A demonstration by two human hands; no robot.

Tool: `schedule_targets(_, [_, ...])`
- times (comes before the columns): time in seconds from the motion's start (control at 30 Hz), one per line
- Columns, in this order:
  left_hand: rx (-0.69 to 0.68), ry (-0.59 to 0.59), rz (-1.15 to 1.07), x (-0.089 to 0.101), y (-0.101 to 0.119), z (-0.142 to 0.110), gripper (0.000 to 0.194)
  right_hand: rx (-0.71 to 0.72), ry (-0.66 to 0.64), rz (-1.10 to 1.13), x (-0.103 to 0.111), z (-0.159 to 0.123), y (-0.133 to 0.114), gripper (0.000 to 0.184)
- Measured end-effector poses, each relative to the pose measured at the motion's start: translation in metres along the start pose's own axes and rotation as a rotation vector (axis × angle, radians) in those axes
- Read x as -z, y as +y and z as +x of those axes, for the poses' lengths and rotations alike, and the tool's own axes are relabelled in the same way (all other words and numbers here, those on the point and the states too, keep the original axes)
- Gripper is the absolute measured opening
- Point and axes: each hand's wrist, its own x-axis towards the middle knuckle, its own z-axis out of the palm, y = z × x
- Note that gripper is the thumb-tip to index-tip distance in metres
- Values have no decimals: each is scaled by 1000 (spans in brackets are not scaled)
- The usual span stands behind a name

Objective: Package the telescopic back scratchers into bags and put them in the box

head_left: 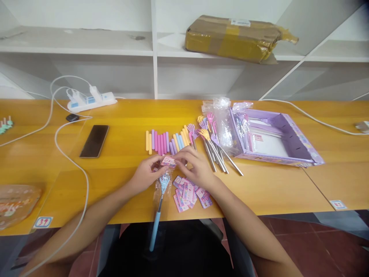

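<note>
Between my left hand [146, 173] and my right hand [196, 166] is a small pink-and-purple printed card [168, 162]. The fingers of both hands are closed on its edges, above the table. Just below it, a blue back scratcher [156, 227] with a hand-shaped head lies inside a clear plastic bag [158, 187]. Its handle reaches past the table's front edge. The bag's top is near the card and partly hidden by my fingers, so I cannot tell whether they are joined. A loose pile of similar cards [188, 192] lies under my right forearm.
Colored handle sleeves [160, 143] lie in a row behind my hands. To their right are several back scratchers [217, 150], clear bags [223, 125] and a purple box [276, 158]. A phone [94, 141], power strip [99, 100] and white cable [84, 173] occupy the left.
</note>
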Motion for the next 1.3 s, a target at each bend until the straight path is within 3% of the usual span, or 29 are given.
schedule_targets(0.47, [-54,19,58,3,4,1,26,8,-239,52,3,0,-6,36])
schedule_targets(0.73, [-15,-14,20,2,0,2,31,0,-106,90,6,3,-9,39])
schedule_targets(0.9, [66,-55,22,3,-1,3,33,26,-55,112,7,2,-10,31])
schedule_targets(1.17, [48,-102,0,0,3,-1,34,32,-191,76,6,1,-7,31])
schedule_targets(1.3, [43,-60,30,3,4,-1,38,-10,-216,65,10,-1,-7,39])
